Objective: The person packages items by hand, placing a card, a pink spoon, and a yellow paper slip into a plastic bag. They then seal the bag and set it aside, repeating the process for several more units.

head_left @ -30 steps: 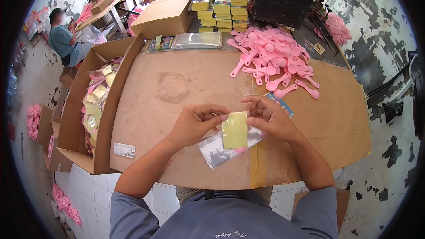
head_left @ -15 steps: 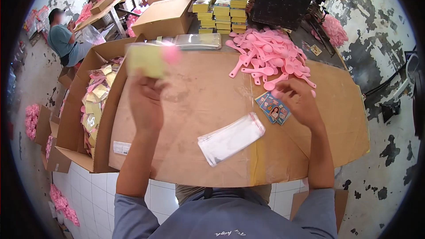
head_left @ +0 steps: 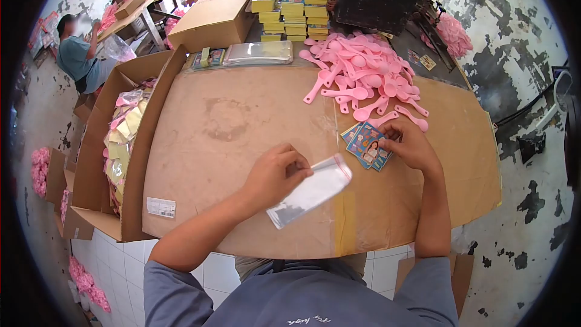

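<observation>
Several clear plastic bags (head_left: 315, 192) lie in a slanted stack on the cardboard-covered table. My left hand (head_left: 279, 172) is at the stack's upper left edge, thumb and fingertips pinched together on a bag. To the right, my right hand (head_left: 410, 144) has its thumb and fingers closed on the edge of a blue printed card (head_left: 368, 145), which overlaps other cards beneath it. Just beyond the cards rises a heap of pink plastic spoons (head_left: 363, 72); a few loose ones lie close to my right fingers.
An open carton (head_left: 134, 163) on the left holds packed bags with yellowish cards and pink pieces. At the back are a closed carton (head_left: 212, 21), stacked cards (head_left: 295, 15), more clear bags (head_left: 257, 52) and a black machine (head_left: 381, 0). A person (head_left: 82, 54) sits far left.
My left hand has come down from the upper left to the plastic bags, and the yellowish packet with a pink piece has left it. My right hand has closed on a card.
</observation>
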Available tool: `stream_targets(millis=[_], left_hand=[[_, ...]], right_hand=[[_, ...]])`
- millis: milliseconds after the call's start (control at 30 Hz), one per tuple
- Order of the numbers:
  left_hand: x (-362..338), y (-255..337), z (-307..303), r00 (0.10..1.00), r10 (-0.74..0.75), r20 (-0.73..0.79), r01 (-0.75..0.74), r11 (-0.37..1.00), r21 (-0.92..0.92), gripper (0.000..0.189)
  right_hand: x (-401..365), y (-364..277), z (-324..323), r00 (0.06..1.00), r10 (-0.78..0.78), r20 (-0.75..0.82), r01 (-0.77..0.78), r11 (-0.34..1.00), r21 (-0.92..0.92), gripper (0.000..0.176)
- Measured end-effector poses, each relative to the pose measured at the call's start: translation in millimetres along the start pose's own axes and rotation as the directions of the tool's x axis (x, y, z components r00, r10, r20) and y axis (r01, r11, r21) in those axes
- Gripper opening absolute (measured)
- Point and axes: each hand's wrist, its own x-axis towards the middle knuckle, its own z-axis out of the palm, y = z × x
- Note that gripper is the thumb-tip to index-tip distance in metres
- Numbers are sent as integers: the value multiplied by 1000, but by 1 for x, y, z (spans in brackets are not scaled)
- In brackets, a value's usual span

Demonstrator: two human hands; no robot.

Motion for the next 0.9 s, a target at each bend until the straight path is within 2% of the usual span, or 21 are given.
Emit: stream_targets(millis=[33,100,200,300,333,400,433,500,533,600,633,733,800,900], left_hand=[[0,0,-1,994,-100,39,102,991,-84,17],[-1,2,-5,991,-134,21,136,983,-123,14],[0,7,-11,988,-154,33,157,978,-135,12],[0,10,-11,994,-111,-9,107,979,-176,10],[0,11,-11,995,-89,-37,80,978,-195,8],[0,3,-7,989,-108,-101,66,934,-352,3],[0,-2,-5,984,-121,-133,54,903,-426,2],[1,-14,-7,977,-185,-108,85,797,-598,6],[1,-18,-10,973,-214,-90,98,730,-676,8],[2,-16,-25,959,-281,25,191,581,-791,15],[2,-11,-30,949,-304,87,236,497,-835,18],[2,2,-34,941,-305,148,281,457,-844,27],[3,10,-36,927,-328,184,334,492,-804,28],[3,5,-26,935,-311,169,332,606,-723,24]], right_hand=[[-1,-2,0,1000,3,-26,-4,999,-41,22],[-3,-13,-2,997,1,-72,-9,993,-120,20],[-8,-35,6,981,-154,-118,170,975,143,18],[-19,-45,24,911,-365,193,267,877,398,19],[-20,-48,35,889,-388,244,304,897,321,19],[-19,-50,56,838,-419,349,383,908,170,18],[-19,-53,58,846,-401,352,377,916,136,18],[-18,-58,60,860,-363,359,364,929,68,17],[-17,-55,61,850,-396,348,395,915,77,17],[-15,-46,62,828,-460,320,456,885,92,18],[-16,-47,62,848,-434,305,425,900,98,18],[-18,-51,64,894,-386,227,363,922,136,19],[-18,-51,66,910,-393,134,368,912,179,19],[-16,-44,49,921,-349,172,333,936,112,20]])
